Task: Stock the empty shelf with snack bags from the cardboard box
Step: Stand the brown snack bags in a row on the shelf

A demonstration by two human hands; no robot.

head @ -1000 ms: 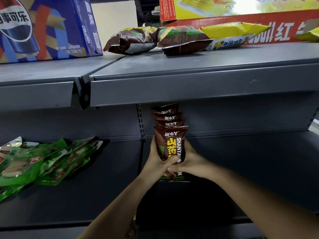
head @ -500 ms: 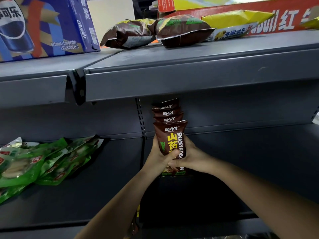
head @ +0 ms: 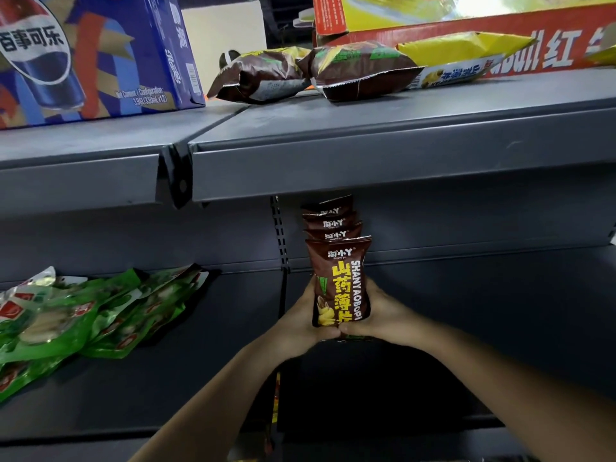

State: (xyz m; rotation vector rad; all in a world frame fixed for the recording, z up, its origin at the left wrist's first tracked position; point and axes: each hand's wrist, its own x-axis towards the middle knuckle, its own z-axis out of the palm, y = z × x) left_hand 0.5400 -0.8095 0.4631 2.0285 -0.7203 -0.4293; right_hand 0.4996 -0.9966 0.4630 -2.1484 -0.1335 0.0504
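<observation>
Snack bags (head: 337, 281): a row of brown packs stood upright on the lower shelf (head: 483, 321), near its left end.
Left grip (head: 300, 320), right grip (head: 383, 313): each curled round the front pack's sides, probably to square the row.
Hidden: pack bottoms lay behind the thumbs; the cardboard box was out of view.

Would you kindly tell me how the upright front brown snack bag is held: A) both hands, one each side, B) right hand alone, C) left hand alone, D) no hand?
A: the left hand and the right hand grip the front brown bag from either side, thumbs meeting low on its front.
</observation>
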